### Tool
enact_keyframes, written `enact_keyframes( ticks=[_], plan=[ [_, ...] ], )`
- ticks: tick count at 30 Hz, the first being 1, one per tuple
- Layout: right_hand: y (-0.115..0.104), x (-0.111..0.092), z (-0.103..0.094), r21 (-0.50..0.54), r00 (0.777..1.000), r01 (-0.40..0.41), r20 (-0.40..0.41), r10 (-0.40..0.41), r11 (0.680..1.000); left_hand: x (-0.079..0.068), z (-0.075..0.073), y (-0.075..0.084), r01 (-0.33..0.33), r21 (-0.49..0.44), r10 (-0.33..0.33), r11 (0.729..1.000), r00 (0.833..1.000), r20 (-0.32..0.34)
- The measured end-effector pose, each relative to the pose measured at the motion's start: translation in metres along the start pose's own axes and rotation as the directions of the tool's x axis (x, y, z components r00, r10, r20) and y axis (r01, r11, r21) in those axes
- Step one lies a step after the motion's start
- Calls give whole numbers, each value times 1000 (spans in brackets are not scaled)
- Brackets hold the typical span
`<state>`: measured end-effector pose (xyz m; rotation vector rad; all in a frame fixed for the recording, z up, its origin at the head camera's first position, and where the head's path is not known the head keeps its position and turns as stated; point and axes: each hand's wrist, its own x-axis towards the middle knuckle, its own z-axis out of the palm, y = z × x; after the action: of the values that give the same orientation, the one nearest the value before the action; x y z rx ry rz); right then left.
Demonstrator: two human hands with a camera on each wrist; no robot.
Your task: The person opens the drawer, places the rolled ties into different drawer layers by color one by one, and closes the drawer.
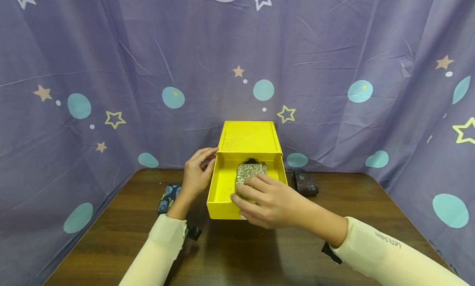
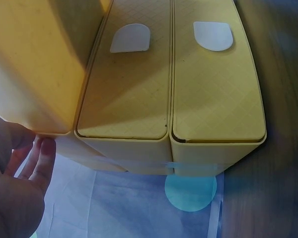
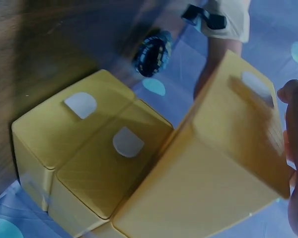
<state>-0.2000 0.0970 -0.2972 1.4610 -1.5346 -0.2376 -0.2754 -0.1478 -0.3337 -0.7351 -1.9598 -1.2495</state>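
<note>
A yellow drawer unit (image 1: 249, 136) stands on the table with its top drawer (image 1: 224, 211) pulled out. Inside that drawer is a glittery, gold-and-silver pouch (image 1: 246, 172), with something black at its far end. My right hand (image 1: 271, 201) reaches over the drawer front, its fingers bent around the near part of the pouch and hiding it. At the unit's left side, the fingertips of my left hand (image 1: 198, 170) touch near the top front corner. The left wrist view shows the same hand (image 2: 17, 173) at the edge beside the pulled-out drawer. The pouch is out of sight in both wrist views.
Left of the unit lies a dark blue flowered pouch (image 1: 168, 198); to its right is a dark brown patterned pouch (image 1: 306, 183). Two lower drawers (image 2: 126, 89) are closed, each with a white rounded tab. A purple curtain (image 1: 208, 50) hangs behind the wooden table (image 1: 111, 232).
</note>
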Motion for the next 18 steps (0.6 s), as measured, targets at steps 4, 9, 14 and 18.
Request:
enact_keyframes(
  ticks=[4,9,14,18],
  plan=[
    [-7,-1,2,-56,997,77,-20,-78,995,0,0,0,1,-2,-1,1000,1000,-2],
    [-13,-2,2,-83,990,134,-21,-136,987,0,0,0,-1,-7,1,1000,1000,-3],
    [-19,-4,3,-103,982,188,-18,-190,977,0,0,-2,-11,-3,11,1000,1000,-6],
    [-24,-5,6,-121,976,215,-17,-219,969,-1,0,-3,-17,-8,17,1000,1000,-7]
  ],
)
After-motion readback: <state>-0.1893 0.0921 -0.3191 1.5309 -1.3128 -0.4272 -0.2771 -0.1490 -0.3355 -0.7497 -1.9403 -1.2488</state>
